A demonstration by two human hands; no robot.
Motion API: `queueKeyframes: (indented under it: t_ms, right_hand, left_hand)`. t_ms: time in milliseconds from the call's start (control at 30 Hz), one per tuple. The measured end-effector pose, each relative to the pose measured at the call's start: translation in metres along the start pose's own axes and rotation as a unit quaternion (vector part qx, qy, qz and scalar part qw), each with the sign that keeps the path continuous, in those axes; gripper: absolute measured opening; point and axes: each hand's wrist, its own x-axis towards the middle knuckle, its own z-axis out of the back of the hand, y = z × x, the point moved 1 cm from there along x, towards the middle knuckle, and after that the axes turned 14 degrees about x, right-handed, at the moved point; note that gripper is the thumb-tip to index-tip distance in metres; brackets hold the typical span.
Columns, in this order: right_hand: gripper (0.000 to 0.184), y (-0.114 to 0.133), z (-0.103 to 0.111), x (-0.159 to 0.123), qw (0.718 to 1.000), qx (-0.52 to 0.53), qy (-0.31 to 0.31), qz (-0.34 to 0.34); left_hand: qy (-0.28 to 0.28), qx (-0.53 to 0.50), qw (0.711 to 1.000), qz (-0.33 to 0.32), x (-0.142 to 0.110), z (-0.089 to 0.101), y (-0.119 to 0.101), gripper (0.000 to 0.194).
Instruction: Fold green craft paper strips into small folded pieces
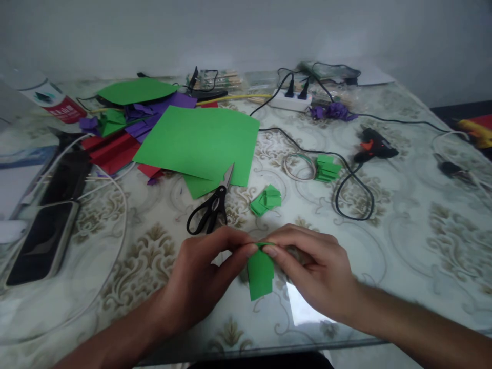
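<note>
My left hand [205,277] and my right hand [311,271] meet just above the table's near edge. Both pinch the top of a small green paper piece [260,274], whose upper edge is folded over between my fingertips. The rest of the piece hangs down toward the table. Just beyond my hands lie a small stack of cut green paper pieces [266,200] and black-handled scissors [211,207].
Large green paper sheets [200,141] lie at centre, with red and purple paper [115,151] to their left. A second green stack [326,168], a tape ring, a black glue gun [372,146], a power strip [290,100] and cables are at right. A phone [40,241] lies at left.
</note>
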Motion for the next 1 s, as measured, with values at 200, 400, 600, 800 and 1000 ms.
queueKeyframes:
  t_ms: [200, 400, 600, 800, 1000]
  right_hand:
    - [0.011, -0.0010, 0.0007, -0.0003, 1.000, -0.012, 0.011, 0.020]
    - [0.011, 0.0001, 0.0003, 0.0018, 1.000, -0.016, 0.018, 0.020]
    - [0.011, -0.0011, 0.0003, 0.0014, 1.000, -0.017, 0.022, 0.007]
    - [0.010, -0.0035, 0.0010, 0.0017, 1.000, -0.004, 0.024, -0.001]
    - [0.008, -0.0028, 0.0013, 0.0016, 1.000, 0.000, 0.009, -0.023]
  left_hand:
    - [0.012, -0.029, 0.999, 0.008, 0.0010, -0.0020, 0.0024, 0.005]
    - [0.016, -0.019, 1.000, 0.014, 0.0003, -0.0006, 0.0043, 0.006]
    - [0.027, -0.041, 0.998, 0.026, 0.0013, -0.0018, 0.0046, 0.007]
    - [0.014, -0.033, 0.999, 0.016, 0.0020, -0.0018, 0.0043, 0.007]
    - [0.043, -0.055, 0.997, 0.042, 0.0011, 0.0004, 0.0048, 0.010]
